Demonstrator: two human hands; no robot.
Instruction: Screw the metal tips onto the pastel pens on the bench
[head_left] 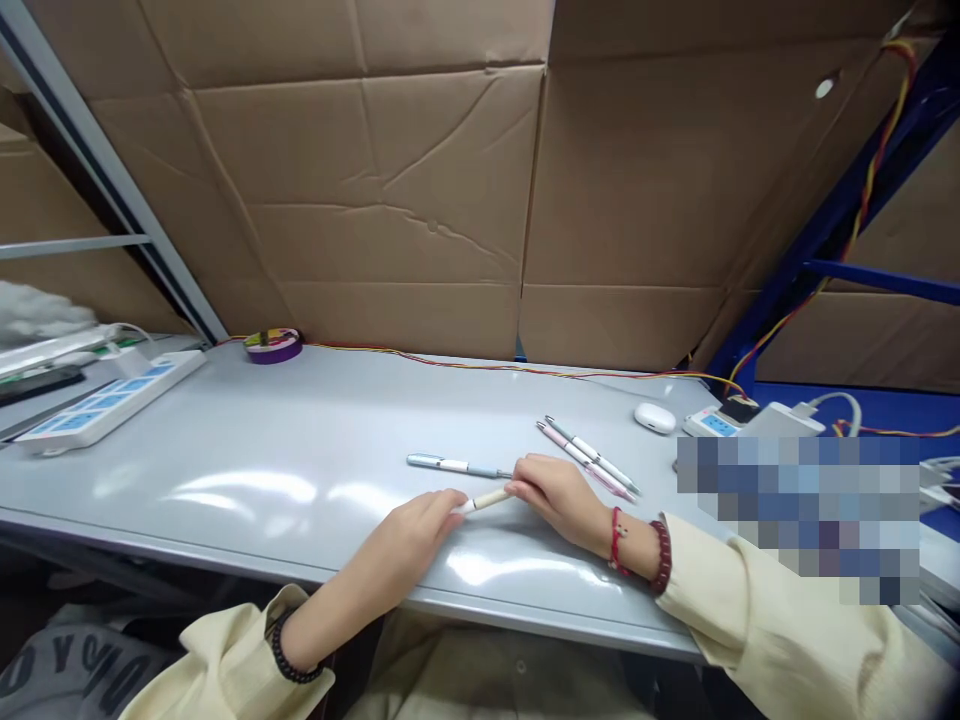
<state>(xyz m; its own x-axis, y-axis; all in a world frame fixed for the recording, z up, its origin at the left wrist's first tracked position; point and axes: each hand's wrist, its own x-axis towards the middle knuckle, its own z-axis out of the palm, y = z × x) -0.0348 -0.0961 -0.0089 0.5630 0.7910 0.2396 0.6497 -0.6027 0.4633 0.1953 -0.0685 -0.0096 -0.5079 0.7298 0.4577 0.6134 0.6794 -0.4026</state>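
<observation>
Between my two hands is a cream and white pen [491,499], slightly tilted, just above or on the grey table [337,400]. My left hand [422,530] pinches its white end, and my right hand [551,492] grips the cream end with closed fingers. A light blue and white pen [454,465] lies just beyond them, its right tip close to my right fingers. Right of that, past my right hand, a pink and white pen [577,455] and a grey-green and white pen [600,460] lie side by side at a slant.
A white earbud case [655,418] stands at the right, near a small power strip [711,424] and a white charger [784,424]. At the left are a long power strip [112,402] and a round purple tin [274,346]. Thin wires [450,365] run along the back edge.
</observation>
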